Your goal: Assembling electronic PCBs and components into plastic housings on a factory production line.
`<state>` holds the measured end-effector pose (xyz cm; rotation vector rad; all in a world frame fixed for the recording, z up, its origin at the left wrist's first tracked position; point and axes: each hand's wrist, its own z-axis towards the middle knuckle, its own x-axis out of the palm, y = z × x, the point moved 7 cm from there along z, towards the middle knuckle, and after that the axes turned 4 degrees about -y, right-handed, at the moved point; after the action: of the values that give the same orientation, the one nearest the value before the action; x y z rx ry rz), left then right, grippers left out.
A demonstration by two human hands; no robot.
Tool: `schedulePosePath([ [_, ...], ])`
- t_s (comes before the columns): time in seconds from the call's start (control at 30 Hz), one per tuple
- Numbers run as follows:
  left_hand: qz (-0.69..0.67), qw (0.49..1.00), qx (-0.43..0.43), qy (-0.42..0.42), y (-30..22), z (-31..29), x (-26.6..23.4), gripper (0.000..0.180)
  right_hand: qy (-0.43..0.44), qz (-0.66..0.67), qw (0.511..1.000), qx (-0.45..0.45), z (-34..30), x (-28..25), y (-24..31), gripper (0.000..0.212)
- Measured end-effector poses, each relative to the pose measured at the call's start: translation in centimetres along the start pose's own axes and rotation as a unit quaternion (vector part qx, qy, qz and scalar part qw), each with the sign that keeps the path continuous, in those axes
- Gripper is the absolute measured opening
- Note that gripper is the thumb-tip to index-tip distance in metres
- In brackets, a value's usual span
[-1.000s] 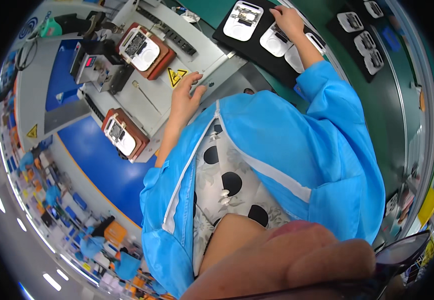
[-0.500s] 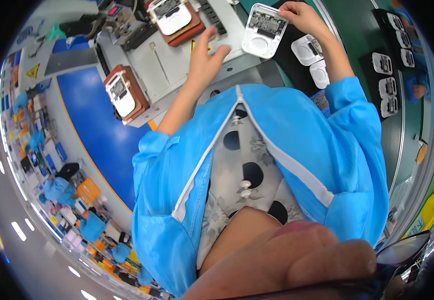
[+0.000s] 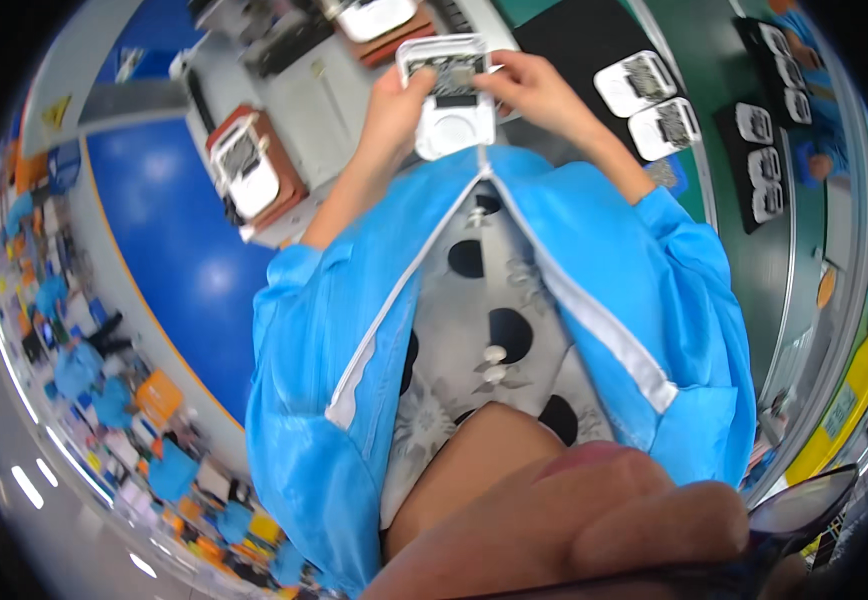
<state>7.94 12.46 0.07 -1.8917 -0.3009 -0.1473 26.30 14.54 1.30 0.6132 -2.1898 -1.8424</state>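
Between both hands, close to my body, is a white plastic housing [image 3: 454, 135] with a circuit board [image 3: 444, 78] at its far end and a round recess at its near end. My left hand [image 3: 392, 105] grips its left edge, thumb over the board. At the right edge, my right hand [image 3: 529, 88] pinches the housing beside the board. To the left, another white housing [image 3: 251, 185] with a board lies in a reddish-brown fixture [image 3: 282, 175]. A further white housing [image 3: 379, 18] sits in a second brown fixture [image 3: 394, 45] at the far edge.
Right of my hands, two white housings with boards [image 3: 637, 85] lie at the edge of a black mat [image 3: 574, 45]. Several more housings [image 3: 766, 165] rest on dark mats on the green bench [image 3: 724, 240]. At the right rim a co-worker's hand [image 3: 820, 165] shows.
My right hand has brought the white housing left and nearer to my body. My left hand, empty before, has taken hold of its left side. The view has shifted slightly.
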Motion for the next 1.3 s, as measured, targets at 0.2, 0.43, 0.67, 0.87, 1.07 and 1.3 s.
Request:
schedulePosePath([
  [0.2, -0.029, 0.999, -0.013, 0.007, -0.8, -1.2, -3.9, 0.025, 0.025, 0.056, 0.997, 0.042, 1.1, 3.8, -0.3, 0.033],
  [0.43, -0.043, 0.999, -0.007, 0.009, -0.8, -1.6, -6.0, 0.024, -0.014, 0.026, 0.999, 0.023, 2.0, 6.2, -0.8, 0.036],
  [0.67, -0.036, 0.999, -0.004, 0.016, -0.7, -1.4, -6.8, 0.03, -0.017, 0.022, 1.0, 0.006, 2.3, 7.0, 0.1, 0.034],
  [0.87, -0.037, 0.999, -0.003, -0.007, -0.5, -1.5, -6.9, 0.024, -0.029, 0.019, 0.999, -0.004, 2.2, 7.1, 0.1, 0.032],
  [1.07, -0.035, 0.999, -0.023, -0.016, -0.7, -2.1, -6.7, 0.024, -0.028, 0.029, 0.999, -0.007, 2.3, 7.3, -0.4, 0.033],
  [1.3, -0.016, 0.999, -0.033, 0.008, 0.4, -1.5, -7.3, 0.03, -0.067, 0.017, 0.997, 0.032, 1.7, 7.4, -0.7, 0.032],
])
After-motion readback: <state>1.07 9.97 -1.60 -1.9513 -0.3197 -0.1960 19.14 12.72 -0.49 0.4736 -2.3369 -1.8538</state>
